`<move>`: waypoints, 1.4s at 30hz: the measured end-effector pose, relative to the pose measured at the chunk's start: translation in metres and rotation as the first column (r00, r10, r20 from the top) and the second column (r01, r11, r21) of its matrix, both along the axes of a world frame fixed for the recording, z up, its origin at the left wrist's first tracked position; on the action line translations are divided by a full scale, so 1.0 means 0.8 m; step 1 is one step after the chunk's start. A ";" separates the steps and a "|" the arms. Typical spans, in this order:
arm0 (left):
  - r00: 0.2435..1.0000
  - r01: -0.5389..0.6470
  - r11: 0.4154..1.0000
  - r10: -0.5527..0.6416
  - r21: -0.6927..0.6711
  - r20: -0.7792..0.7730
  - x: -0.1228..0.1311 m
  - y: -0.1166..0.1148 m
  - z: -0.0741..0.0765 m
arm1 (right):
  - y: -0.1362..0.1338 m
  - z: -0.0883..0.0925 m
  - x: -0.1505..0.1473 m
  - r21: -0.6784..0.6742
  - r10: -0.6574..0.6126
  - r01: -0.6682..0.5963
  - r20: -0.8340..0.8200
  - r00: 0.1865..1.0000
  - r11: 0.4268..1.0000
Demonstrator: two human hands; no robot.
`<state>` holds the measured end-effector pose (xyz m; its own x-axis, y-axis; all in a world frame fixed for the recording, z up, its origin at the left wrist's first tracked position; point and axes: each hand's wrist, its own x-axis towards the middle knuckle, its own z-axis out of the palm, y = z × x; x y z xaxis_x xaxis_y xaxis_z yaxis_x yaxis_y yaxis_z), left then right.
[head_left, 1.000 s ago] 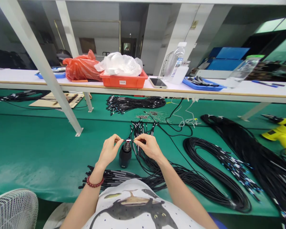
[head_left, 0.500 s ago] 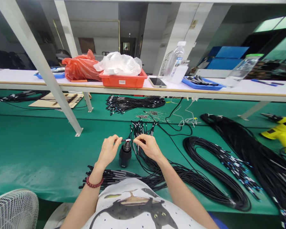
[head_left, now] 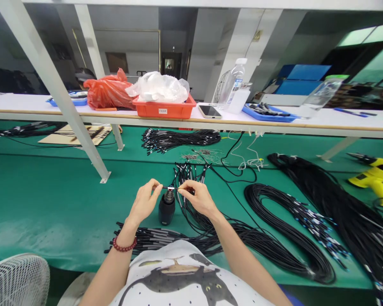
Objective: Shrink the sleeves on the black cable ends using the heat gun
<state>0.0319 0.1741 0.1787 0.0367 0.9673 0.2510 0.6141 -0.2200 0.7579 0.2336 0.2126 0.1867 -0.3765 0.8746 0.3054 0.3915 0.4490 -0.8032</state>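
Between my two hands a thin black cable (head_left: pixel 165 187) is stretched level, with a short white sleeve (head_left: pixel 171 188) at its middle. My left hand (head_left: pixel 146 199) pinches its left end and my right hand (head_left: pixel 198 196) pinches the right side. Right under the sleeve stands an upright black heat gun (head_left: pixel 167 209), its metal nozzle pointing up. Whether the sleeve touches the nozzle I cannot tell. Behind my right hand lies a bundle of black cables (head_left: pixel 188 171) with white-marked ends. More black cables (head_left: pixel 159 234) with grey sections run beneath my forearms.
A looped cable bundle (head_left: pixel 274 221), a thick black bundle (head_left: pixel 325 199) and a yellow heat gun (head_left: pixel 372 180) lie at right. Another bundle (head_left: pixel 180 139) lies under the shelf (head_left: pixel 121 114). A shelf post (head_left: pixel 67 110) rises at left; a white fan (head_left: pixel 17 280) stands front left.
Both hands keep their pinch on the cable over the nozzle, with barely any movement. The whole view has shifted very slightly.
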 end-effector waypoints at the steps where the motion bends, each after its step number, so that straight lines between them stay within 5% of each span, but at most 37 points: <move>1: 1.000 0.004 1.000 -0.004 -0.020 -0.024 0.001 -0.002 0.003 | -0.001 0.001 0.000 0.000 0.004 -0.004 -0.006 1.000 1.000; 10: 0.999 0.025 1.000 -0.025 -0.011 0.021 0.003 -0.001 0.006 | -0.004 0.012 0.004 0.063 0.035 -0.050 0.214 0.976 0.997; 18: 0.999 0.031 0.999 -0.032 0.029 0.023 -0.001 0.001 -0.007 | 0.001 -0.003 -0.004 0.062 -0.052 0.047 0.080 0.995 0.997; 33: 0.999 0.031 0.999 -0.031 -0.017 0.008 0.002 -0.054 0.031 | -0.057 0.021 0.001 0.083 0.013 -0.018 0.065 0.998 0.996; 38: 0.995 -0.027 0.998 0.032 -0.054 0.090 0.010 -0.065 0.027 | -0.070 0.019 0.004 0.251 0.023 -0.032 0.039 0.999 0.967; 42: 0.988 -0.054 0.995 0.066 -0.088 0.139 0.016 -0.070 0.022 | -0.080 0.009 0.005 0.456 -0.020 0.002 0.035 0.999 0.890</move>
